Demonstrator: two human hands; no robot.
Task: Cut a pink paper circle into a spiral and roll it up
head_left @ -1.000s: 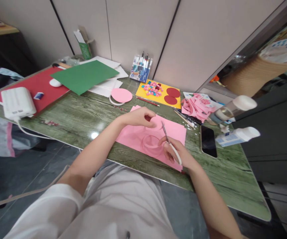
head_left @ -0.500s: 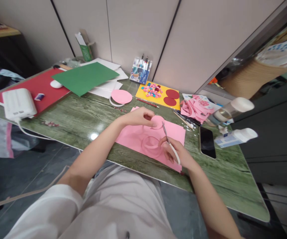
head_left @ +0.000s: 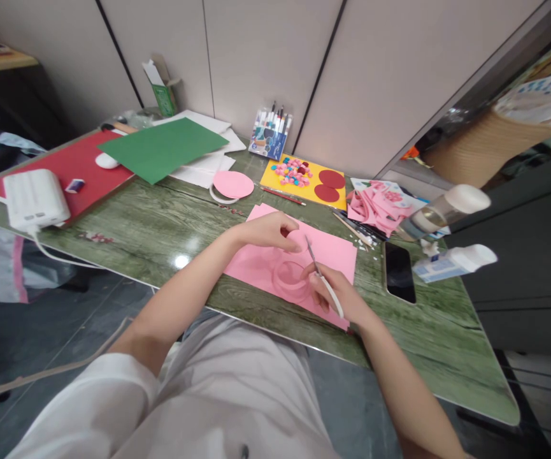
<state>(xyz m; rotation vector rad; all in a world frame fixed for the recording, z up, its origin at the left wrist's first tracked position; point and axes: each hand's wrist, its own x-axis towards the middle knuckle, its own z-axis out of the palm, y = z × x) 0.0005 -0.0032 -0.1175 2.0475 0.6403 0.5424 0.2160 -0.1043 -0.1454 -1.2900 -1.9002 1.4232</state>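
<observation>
My left hand [head_left: 275, 231] pinches a small pink paper circle [head_left: 299, 240] above the pink sheets. In my right hand [head_left: 333, 290] is a pair of scissors [head_left: 330, 294] with white handles; its blades point up and meet the circle's right edge. Below both hands, a ring-shaped pink piece [head_left: 288, 280] rests on the pink paper [head_left: 332, 250]. Whether the scissor blades are parted is too small to tell.
Behind lies a yellow sheet [head_left: 275, 167] with beads and dark red circles. Pink scraps [head_left: 378, 207], a phone [head_left: 399, 272] and two bottles are on the right. Left are a green sheet [head_left: 165, 150], a pink oval [head_left: 234, 185] and a white power bank [head_left: 36, 199].
The paper circle has turned and shifted slightly left and down in my left hand. The scissors have moved a little left with my right hand.
</observation>
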